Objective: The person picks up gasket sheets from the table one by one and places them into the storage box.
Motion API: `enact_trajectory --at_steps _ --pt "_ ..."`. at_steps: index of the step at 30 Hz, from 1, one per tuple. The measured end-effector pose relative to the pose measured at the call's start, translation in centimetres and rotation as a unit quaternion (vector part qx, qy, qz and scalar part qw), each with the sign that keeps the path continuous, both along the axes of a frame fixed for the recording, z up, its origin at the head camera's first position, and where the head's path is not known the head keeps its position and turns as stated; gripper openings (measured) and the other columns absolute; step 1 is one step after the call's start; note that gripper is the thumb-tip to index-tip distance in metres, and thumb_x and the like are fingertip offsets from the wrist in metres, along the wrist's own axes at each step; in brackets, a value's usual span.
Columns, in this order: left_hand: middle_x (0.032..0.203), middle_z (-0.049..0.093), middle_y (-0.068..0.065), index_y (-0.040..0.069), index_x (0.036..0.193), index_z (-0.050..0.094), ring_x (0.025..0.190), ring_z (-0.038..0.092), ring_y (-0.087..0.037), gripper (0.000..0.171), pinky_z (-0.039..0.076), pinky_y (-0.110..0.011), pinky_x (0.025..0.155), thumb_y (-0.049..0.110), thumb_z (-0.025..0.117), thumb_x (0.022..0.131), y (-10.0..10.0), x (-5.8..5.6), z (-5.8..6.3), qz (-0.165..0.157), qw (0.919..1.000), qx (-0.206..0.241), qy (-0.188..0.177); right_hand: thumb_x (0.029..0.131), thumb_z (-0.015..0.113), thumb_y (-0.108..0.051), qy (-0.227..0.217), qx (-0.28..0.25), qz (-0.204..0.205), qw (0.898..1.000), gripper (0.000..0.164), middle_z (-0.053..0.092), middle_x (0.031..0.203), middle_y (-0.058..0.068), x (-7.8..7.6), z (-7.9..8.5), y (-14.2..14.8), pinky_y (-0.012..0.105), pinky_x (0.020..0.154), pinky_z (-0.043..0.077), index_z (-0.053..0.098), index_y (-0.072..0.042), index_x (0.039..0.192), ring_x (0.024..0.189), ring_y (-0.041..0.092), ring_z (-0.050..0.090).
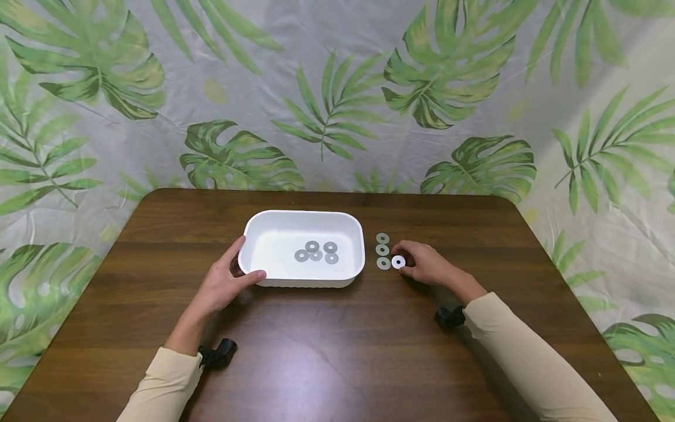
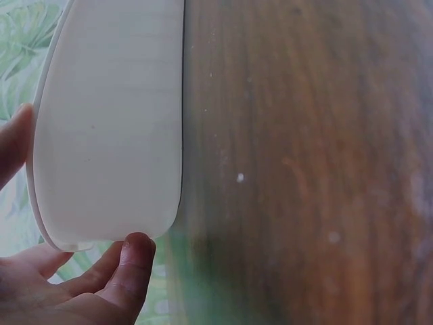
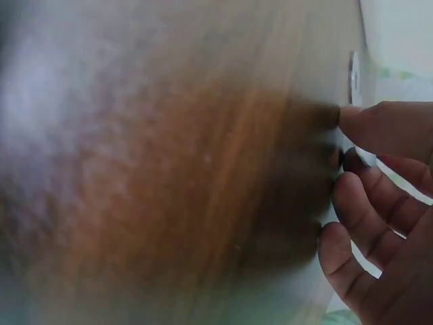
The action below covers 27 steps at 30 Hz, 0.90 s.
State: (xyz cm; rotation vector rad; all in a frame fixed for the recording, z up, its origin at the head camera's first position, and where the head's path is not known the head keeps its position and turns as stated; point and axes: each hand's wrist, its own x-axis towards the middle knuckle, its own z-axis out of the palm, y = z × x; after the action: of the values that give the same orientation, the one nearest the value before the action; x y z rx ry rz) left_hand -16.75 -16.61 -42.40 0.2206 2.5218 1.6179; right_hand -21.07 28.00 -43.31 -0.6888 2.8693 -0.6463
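A white plastic tray (image 1: 285, 275) stands on the table, with several flat grey washers (image 1: 312, 247) lying in it. My left hand (image 1: 224, 282) grips its left end, thumb at the front rim and fingers round the side. The left wrist view shows fingertips (image 2: 137, 247) against the tray's outer wall (image 2: 108, 149). Right of the tray, my right hand (image 1: 424, 264) pinches a brighter washer (image 1: 398, 262) between thumb and finger, low at the tabletop. Just left of that washer lie three more washers (image 1: 382, 250) in a column; one washer (image 3: 354, 78) shows edge-on beyond the thumb in the right wrist view.
The brown wooden table (image 1: 316, 351) has rounded far corners. Behind it hangs a pale cloth (image 1: 337, 88) printed with green leaves. A black wrist mount (image 1: 217, 354) sits on the left forearm, and another black mount (image 1: 450, 317) on the right.
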Motion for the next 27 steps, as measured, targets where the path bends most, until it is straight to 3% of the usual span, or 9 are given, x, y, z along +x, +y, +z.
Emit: enact_trajectory --at_steps 10,27 --pt "0.158 0.033 -0.023 0.009 0.160 0.016 0.133 0.051 -0.039 0.093 0.043 -0.005 0.082 0.019 0.075 0.089 0.04 -0.10 -0.03 -0.001 1.0000 -0.001 0.000 0.088 0.071 -0.007 -0.001 0.042 0.021 0.999 0.030 0.064 0.109 0.012 0.11 0.55 0.14 0.038 0.078 0.047 0.068 -0.003 0.117 0.087 0.018 0.056" --pt "0.158 0.033 -0.023 0.009 0.160 0.015 0.133 0.051 -0.040 0.094 0.043 -0.005 0.081 0.019 0.075 0.089 0.00 -0.06 -0.03 -0.003 1.0000 0.005 -0.005 0.088 0.074 -0.014 0.021 0.049 0.026 0.998 0.026 0.065 0.102 0.008 -0.18 0.28 0.01 0.034 0.075 0.046 0.071 -0.005 0.112 0.083 0.015 0.054"
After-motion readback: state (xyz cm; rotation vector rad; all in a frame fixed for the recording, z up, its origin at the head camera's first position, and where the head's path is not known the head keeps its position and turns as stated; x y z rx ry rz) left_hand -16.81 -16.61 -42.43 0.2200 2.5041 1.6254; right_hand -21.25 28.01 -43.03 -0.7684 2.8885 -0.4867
